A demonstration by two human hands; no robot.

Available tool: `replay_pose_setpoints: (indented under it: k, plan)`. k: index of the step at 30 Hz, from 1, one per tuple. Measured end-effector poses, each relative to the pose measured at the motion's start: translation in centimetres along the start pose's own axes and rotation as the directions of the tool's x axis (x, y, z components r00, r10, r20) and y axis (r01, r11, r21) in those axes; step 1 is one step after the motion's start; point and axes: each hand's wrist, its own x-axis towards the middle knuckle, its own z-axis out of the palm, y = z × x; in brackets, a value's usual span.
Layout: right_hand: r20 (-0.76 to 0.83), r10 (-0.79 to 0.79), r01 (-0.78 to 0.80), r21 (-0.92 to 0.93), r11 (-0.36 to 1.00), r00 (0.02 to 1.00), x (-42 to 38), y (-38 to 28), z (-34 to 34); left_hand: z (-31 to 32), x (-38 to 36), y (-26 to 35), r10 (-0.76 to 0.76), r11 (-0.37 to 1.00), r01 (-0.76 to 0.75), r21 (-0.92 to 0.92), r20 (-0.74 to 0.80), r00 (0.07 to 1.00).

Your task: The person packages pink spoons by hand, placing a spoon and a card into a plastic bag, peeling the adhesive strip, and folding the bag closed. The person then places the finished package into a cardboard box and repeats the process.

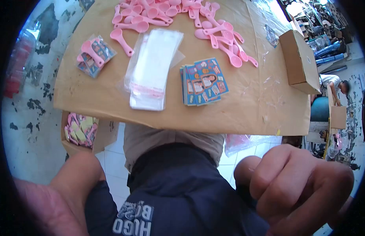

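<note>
Close to the camera at the lower right, my right hand (296,185) has its fingers curled closed; whatever they may hold is hidden. My left hand (44,204) is at the lower left edge, its palm side partly showing and its fingers out of sight. Both are off the table and apart from the things on it. A stack of clear plastic bags (155,67) lies at the table's middle. To its right is a stack of blue printed cards (206,82). Pink measuring spoons (151,11) are heaped along the far side.
Brown paper covers the table (245,114). A filled packet with a pink spoon (95,56) lies on the left. An upright cardboard box (300,61) stands at the right edge. Below the table is an open box of packets (82,129). Another person (334,84) sits far right.
</note>
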Motion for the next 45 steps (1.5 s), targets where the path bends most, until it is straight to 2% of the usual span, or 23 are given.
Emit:
replay_pose_setpoints:
  k: [7,16,34,37,39,40,42,43,44,45]
  plan:
    - [-0.041,0.047,-0.042,0.112,0.993,0.998,1.2,-0.3,-0.1,0.7,-0.9,-0.5,0.009,0.999,-0.010,0.049,0.019,1.000]
    - [-0.036,0.134,-0.126,0.169,0.977,0.990,2.1,-0.5,-0.3,1.0,-1.9,-1.4,0.022,0.997,-0.021,0.071,-0.014,1.000]
    - [-0.145,0.153,-0.107,0.286,0.952,0.977,2.4,-1.7,0.8,-0.1,-1.2,-0.7,0.029,0.991,-0.030,0.129,0.007,1.000]
    - [0.116,0.221,-0.239,0.171,0.956,0.968,3.3,-2.1,-1.1,-0.1,-1.1,-0.7,0.032,0.991,-0.033,0.130,0.014,0.999]
    - [0.286,0.285,-0.316,0.068,0.946,0.915,3.9,-2.4,-2.1,0.0,-1.3,-0.6,0.031,0.990,-0.031,0.140,0.006,1.000]
    - [0.295,0.288,-0.318,0.058,0.946,0.911,4.4,-2.7,-2.2,-0.1,-1.3,-0.6,0.032,0.990,-0.032,0.140,0.001,0.999]
    - [0.183,0.332,-0.334,-0.019,0.942,0.925,4.8,-2.9,-1.3,-0.1,-1.3,-0.8,0.028,0.991,-0.030,0.130,0.017,0.999]
    - [0.180,0.331,-0.334,-0.014,0.942,0.926,4.0,-2.5,0.0,0.0,-1.2,-0.9,0.027,0.991,-0.030,0.130,0.019,0.999]
    - [-0.164,0.249,-0.270,-0.124,0.955,0.955,2.5,-2.1,2.1,0.0,-1.3,-0.9,0.029,0.991,-0.031,0.134,0.018,0.999]
    - [-0.472,0.097,-0.239,-0.252,0.938,0.877,2.0,-1.8,3.1,0.0,-1.4,-0.9,0.029,0.991,-0.031,0.132,0.018,0.999]
